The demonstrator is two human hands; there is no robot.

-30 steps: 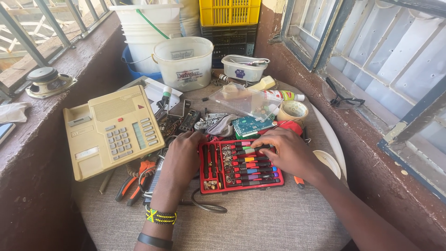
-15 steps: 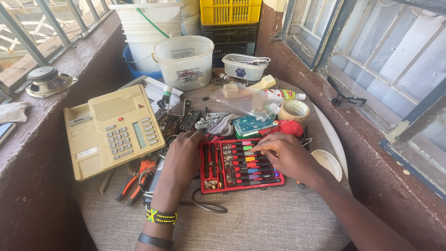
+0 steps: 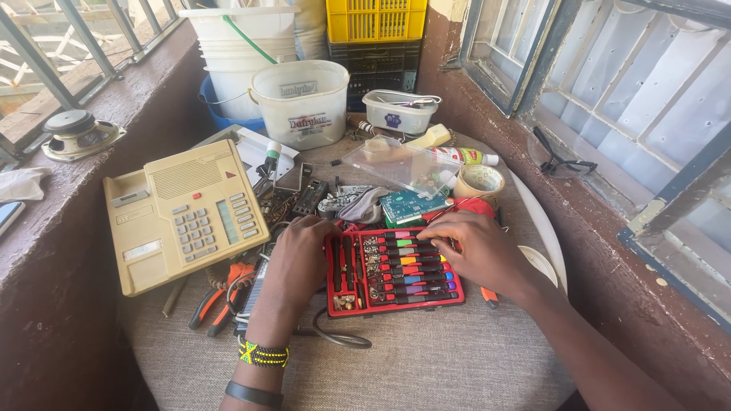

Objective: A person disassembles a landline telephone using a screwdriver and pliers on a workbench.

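Head view: right hand (image 3: pixel 476 251) fingers pinch a screwdriver (image 3: pixel 407 234) (left hand (image 3: pixel 301 255) flat, empty).

A makeshift balcony repair bench: barred windows (image 3: pixel 655 99), stacked buckets (image 3: pixel 244 53), desk telephone (image 3: pixel 186 213), screwdriver kit (image 3: pixel 396 270), circuit board (image 3: pixel 411 204).

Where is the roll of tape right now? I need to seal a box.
In the head view the roll of tape stands on the table's far right, just beyond the right hand, beside the clear plastic lid.
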